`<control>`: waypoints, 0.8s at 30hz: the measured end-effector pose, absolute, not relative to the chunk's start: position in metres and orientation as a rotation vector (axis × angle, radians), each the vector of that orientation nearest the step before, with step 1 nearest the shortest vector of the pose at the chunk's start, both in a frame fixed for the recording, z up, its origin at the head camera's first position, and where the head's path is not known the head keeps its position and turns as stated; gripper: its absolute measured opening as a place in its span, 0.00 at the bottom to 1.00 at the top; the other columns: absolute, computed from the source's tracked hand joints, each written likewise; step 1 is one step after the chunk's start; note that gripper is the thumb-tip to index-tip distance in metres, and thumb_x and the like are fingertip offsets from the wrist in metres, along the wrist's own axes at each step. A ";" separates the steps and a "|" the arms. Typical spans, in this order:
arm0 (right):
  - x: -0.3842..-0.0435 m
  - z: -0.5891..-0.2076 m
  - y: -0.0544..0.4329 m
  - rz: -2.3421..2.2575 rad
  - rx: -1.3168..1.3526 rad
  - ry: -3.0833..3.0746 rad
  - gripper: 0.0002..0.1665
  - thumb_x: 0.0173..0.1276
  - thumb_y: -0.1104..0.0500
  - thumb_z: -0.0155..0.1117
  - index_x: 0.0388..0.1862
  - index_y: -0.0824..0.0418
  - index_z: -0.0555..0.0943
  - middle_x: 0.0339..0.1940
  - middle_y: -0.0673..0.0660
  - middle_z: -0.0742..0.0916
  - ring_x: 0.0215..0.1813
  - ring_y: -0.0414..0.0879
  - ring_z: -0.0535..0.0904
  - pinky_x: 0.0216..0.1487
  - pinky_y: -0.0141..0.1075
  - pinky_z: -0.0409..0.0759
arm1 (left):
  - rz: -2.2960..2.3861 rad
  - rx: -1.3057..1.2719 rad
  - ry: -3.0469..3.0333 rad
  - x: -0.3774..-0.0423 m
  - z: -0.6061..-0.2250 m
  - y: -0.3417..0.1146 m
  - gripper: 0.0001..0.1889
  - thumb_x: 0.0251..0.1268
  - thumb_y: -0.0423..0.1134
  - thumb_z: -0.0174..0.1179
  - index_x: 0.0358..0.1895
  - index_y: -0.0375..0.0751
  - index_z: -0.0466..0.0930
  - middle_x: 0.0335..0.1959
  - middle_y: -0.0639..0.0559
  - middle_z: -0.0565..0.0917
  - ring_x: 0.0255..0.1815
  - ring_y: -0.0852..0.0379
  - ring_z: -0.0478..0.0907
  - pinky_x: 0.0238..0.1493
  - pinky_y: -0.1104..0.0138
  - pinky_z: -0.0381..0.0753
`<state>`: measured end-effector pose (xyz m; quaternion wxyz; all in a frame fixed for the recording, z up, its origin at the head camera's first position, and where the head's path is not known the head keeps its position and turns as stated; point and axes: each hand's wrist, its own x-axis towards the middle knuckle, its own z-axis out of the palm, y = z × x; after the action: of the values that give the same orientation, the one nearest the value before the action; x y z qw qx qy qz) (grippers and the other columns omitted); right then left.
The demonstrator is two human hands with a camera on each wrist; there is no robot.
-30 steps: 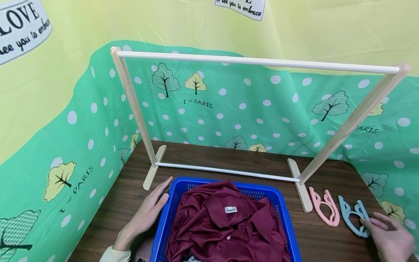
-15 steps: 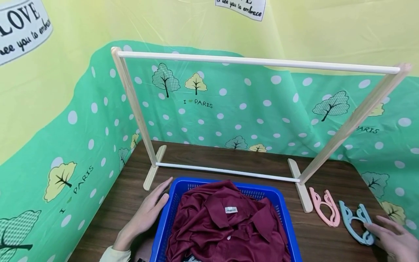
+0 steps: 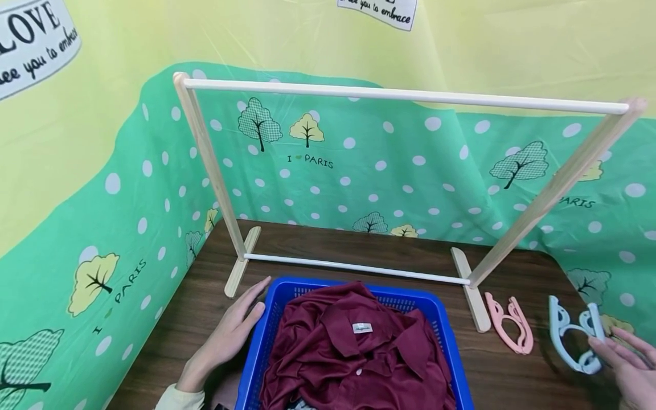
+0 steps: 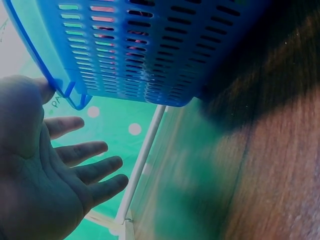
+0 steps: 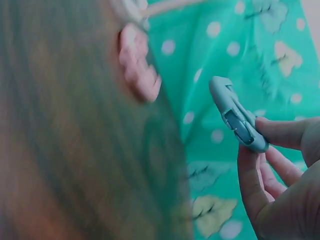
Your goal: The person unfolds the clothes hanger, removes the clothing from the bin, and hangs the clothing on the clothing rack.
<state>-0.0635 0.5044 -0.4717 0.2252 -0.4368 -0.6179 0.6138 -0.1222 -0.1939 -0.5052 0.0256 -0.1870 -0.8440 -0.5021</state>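
Observation:
My right hand (image 3: 631, 364) pinches a light-blue folding clothes hanger (image 3: 556, 326) between thumb and fingers, holding it off the table at the right. In the right wrist view that hanger (image 5: 231, 117) is seen edge-on, folded up. A pink folding hanger (image 3: 525, 335) lies on the table to its left. My left hand (image 3: 232, 326) rests at the left side of a blue plastic basket (image 3: 254, 347), its fingers extended. The left wrist view shows the thumb at the basket's rim (image 4: 37, 62). A maroon collared shirt (image 3: 369, 364) lies bunched in the basket.
A wooden rack with a white top rail (image 3: 400, 95) and a lower bar (image 3: 353, 267) stands behind the basket. Its right foot (image 3: 474, 302) lies between basket and pink hanger. A printed green and yellow cloth (image 3: 328, 171) surrounds the dark wood table (image 3: 169, 341).
The blue hanger was on the table by my right fingertips; it is now raised in my right hand. My left hand, the basket and the pink hanger stay where they were.

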 end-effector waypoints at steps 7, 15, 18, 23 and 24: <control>-0.074 -0.436 0.467 1.742 -1.070 -1.671 0.31 0.77 0.70 0.71 0.60 0.32 0.86 0.27 0.29 0.85 0.30 0.22 0.80 0.21 0.21 0.75 | -1.577 -0.604 -2.584 -0.122 -0.502 -0.194 0.27 0.94 0.35 0.42 0.88 0.41 0.62 0.87 0.44 0.67 0.87 0.38 0.60 0.78 0.78 0.55; -0.077 -0.409 0.415 1.716 -0.858 -1.788 0.29 0.74 0.71 0.75 0.65 0.44 0.89 0.31 0.35 0.89 0.30 0.26 0.86 0.29 0.19 0.81 | -1.503 -0.617 -2.568 -0.123 -0.487 -0.195 0.27 0.95 0.35 0.40 0.89 0.46 0.62 0.87 0.43 0.67 0.87 0.37 0.61 0.78 0.77 0.54; -0.076 -0.401 0.398 1.668 -0.757 -1.864 0.28 0.72 0.72 0.77 0.63 0.47 0.91 0.31 0.36 0.90 0.32 0.26 0.87 0.34 0.16 0.81 | -1.456 -0.613 -2.579 -0.125 -0.476 -0.194 0.27 0.95 0.37 0.40 0.89 0.46 0.62 0.87 0.44 0.68 0.87 0.37 0.61 0.78 0.78 0.54; -0.078 -0.388 0.374 1.662 -0.572 -1.954 0.29 0.70 0.73 0.79 0.64 0.49 0.91 0.35 0.36 0.91 0.37 0.26 0.87 0.42 0.15 0.80 | -1.407 -0.640 -2.580 -0.126 -0.454 -0.190 0.27 0.95 0.39 0.41 0.89 0.46 0.63 0.87 0.45 0.68 0.88 0.38 0.61 0.81 0.73 0.54; -0.079 -0.385 0.369 1.712 -0.527 -1.927 0.29 0.69 0.75 0.79 0.64 0.52 0.91 0.36 0.39 0.92 0.37 0.28 0.88 0.42 0.16 0.82 | -1.397 -0.652 -2.578 -0.126 -0.450 -0.188 0.27 0.95 0.39 0.41 0.89 0.47 0.63 0.87 0.46 0.68 0.88 0.39 0.61 0.83 0.68 0.56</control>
<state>-0.0794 0.3692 -0.3853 0.2528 -0.1939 -0.7087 0.6295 -0.1261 -0.1879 -0.4500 0.0687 -0.2164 -0.8563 -0.4640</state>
